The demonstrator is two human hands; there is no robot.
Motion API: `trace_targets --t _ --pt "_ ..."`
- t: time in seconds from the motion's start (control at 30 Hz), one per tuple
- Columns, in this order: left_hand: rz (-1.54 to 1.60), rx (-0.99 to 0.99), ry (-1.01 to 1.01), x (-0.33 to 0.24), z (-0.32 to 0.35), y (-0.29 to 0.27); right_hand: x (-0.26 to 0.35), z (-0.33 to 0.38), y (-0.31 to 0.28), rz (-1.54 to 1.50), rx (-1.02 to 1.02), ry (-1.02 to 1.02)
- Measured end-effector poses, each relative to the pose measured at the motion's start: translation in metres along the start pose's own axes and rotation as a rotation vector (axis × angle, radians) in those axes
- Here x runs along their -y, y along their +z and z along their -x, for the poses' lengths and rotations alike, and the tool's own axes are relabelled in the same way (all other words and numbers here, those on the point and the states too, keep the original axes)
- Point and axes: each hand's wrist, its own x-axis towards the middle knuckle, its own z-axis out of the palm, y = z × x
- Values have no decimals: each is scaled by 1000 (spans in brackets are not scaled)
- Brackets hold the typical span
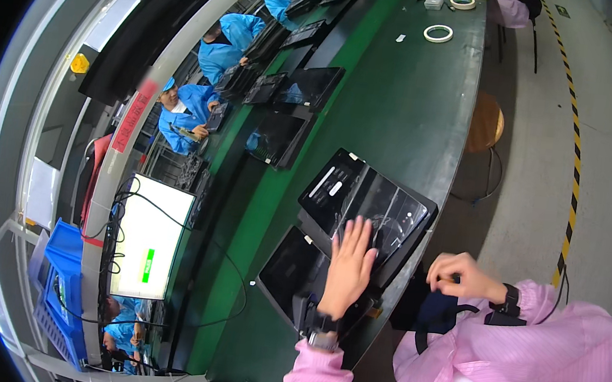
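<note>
My left hand (351,260) lies flat with its fingers stretched out, on the glossy face of a black flat-screen device (394,209). White marks and shapes show on that face, and small light tabs sit at its edges. Beside it, closer to my left wrist, is a second dark flat-screen device (286,268), partly covered by my forearm. Past the bench edge, my right hand (459,275) hovers apart from the devices with its fingers curled in. Whatever it may hold is hidden by the fingers. Both wrists wear dark bands.
More dark devices (278,139) stand along the green bench (398,111), near people in blue (186,113). Tape rolls (438,33) lie at its far end. A lit monitor (153,238) and blue bins (64,292) are at left; a round stool (485,125) stands beside the bench.
</note>
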Motion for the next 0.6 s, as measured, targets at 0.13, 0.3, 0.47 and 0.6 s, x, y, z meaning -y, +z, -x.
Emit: trace_targets --t 0.13,0.3,0.47,0.6 --pt "45 14 -83 -6 58 -13 2 -5 38 -162 171 300" --pt "-103 25 -150 4 89 8 2 -7 99 158 208 422" --pt "-112 -26 -121 14 92 17 -8 -17 128 153 67 362" --pt "-111 -41 -128 7 90 13 5 14 95 -37 313 351"
